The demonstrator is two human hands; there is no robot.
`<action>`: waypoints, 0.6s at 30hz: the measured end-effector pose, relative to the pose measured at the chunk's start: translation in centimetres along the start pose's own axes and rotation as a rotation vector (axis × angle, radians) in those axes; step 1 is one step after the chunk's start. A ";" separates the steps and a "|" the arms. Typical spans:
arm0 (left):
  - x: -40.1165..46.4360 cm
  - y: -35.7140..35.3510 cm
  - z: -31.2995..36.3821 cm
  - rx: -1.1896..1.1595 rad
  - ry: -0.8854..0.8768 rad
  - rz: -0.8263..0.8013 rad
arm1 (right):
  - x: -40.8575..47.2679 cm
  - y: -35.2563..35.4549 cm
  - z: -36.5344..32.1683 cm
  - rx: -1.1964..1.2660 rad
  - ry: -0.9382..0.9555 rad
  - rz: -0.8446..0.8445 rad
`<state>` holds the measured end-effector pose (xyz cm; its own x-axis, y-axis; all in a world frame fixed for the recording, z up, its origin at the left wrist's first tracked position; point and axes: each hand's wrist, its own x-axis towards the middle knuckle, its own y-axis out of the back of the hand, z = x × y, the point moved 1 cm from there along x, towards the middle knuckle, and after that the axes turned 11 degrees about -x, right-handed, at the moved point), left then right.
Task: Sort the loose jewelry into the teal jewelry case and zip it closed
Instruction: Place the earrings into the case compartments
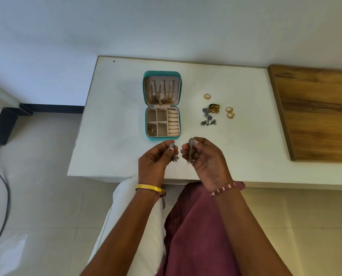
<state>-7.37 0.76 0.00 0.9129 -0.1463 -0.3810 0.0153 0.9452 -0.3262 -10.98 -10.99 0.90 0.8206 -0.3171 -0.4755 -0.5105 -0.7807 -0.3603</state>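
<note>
Just below the middle of the frame, the left hand (156, 159) pinches a silver earring (172, 145) at its fingertips, and the right hand (203, 156) pinches a second silver earring (191, 141); both grips are pressed on their pieces. The teal jewelry case (162, 105) lies open on the white worktop (116, 116), just above the hands. Loose silver pieces (207, 117) and gold rings (229, 112) lie right of the case.
</note>
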 end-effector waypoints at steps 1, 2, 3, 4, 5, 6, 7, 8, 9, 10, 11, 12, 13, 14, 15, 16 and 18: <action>0.0 0.3 0.3 -0.032 0.003 0.003 | 0.0 -0.4 -0.2 -0.025 0.008 -0.002; 0.1 0.5 0.7 -0.067 0.006 0.010 | 0.1 -0.8 -0.4 -0.063 0.024 -0.002; 0.3 0.7 1.2 -0.095 0.008 0.018 | 0.3 -1.2 -0.8 -0.111 0.045 0.002; 0.6 0.8 1.6 -0.118 0.007 0.024 | 0.5 -1.6 -1.1 -0.158 0.065 0.007; 1.0 0.8 2.1 -0.147 0.004 0.028 | 0.9 -2.1 -1.4 -0.201 0.085 0.010; 1.4 0.7 2.6 -0.180 -0.001 0.029 | 1.3 -2.7 -1.8 -0.233 0.101 0.011; 1.9 0.5 3.1 -0.213 -0.008 0.030 | 1.8 -3.3 -2.1 -0.262 0.117 0.015; 2.4 0.3 3.5 -0.235 -0.017 0.035 | 2.3 -3.8 -2.4 -0.299 0.133 0.027; 3.0 0.2 3.9 -0.247 -0.026 0.042 | 2.9 -4.3 -2.6 -0.347 0.149 0.050; 3.5 0.1 4.2 -0.253 -0.035 0.051 | 3.5 -4.7 -2.7 -0.390 0.160 0.078; 4.0 0.1 4.5 -0.258 -0.043 0.060 | 4.2 -5.1 -2.7 -0.421 0.164 0.112; 4.4 0.2 4.6 -0.263 -0.048 0.069 | 4.9 -5.4 -2.5 -0.438 0.162 0.147; 4.7 0.3 4.7 -0.265 -0.051 0.081 | 5.5 -5.7 -2.4 -0.448 0.156 0.183; 5.0 0.4 4.8 -0.264 -0.050 0.094 | 6.0 -5.8 -2.1 -0.460 0.151 0.218; 5.1 0.5 4.8 -0.263 -0.046 0.105 | 6.6 -5.9 -1.8 -0.486 0.148 0.252; 5.3 0.6 4.7 -0.262 -0.038 0.113 | 7.0 -5.9 -1.5 -0.523 0.147 0.281; 5.5 0.9 4.3 -0.269 -0.017 0.126 | 7.8 -6.0 -1.0 -0.599 0.155 0.307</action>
<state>-0.59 2.09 1.35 0.9074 -0.0257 -0.4194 -0.2053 0.8439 -0.4958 -1.31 -9.30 0.15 0.7120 -0.6096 -0.3484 -0.5319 -0.7922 0.2991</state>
